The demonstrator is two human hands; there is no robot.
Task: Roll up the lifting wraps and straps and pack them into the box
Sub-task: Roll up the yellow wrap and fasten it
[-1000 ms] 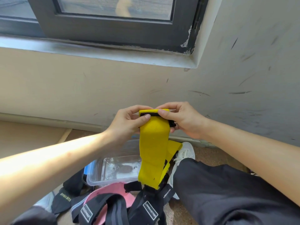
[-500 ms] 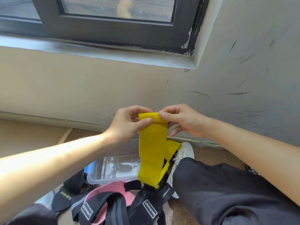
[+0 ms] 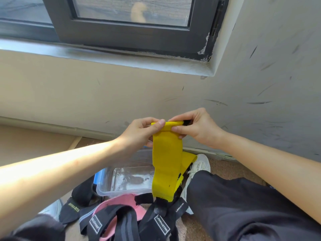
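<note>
Both hands, left hand [image 3: 139, 134] and right hand [image 3: 196, 129], pinch top of yellow wrap [image 3: 166, 162], fingers curled round small starting roll. Long loose tail dangles, so grip slip probably means roll springs open, goes crooked.

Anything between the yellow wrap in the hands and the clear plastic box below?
Nothing visible. The left hand and right hand pinch the rolled top of the yellow fabric wrap; its tail hangs in front of the clear plastic box, whose top looks open. The black and pink straps lie at its near edge, not across it.
</note>
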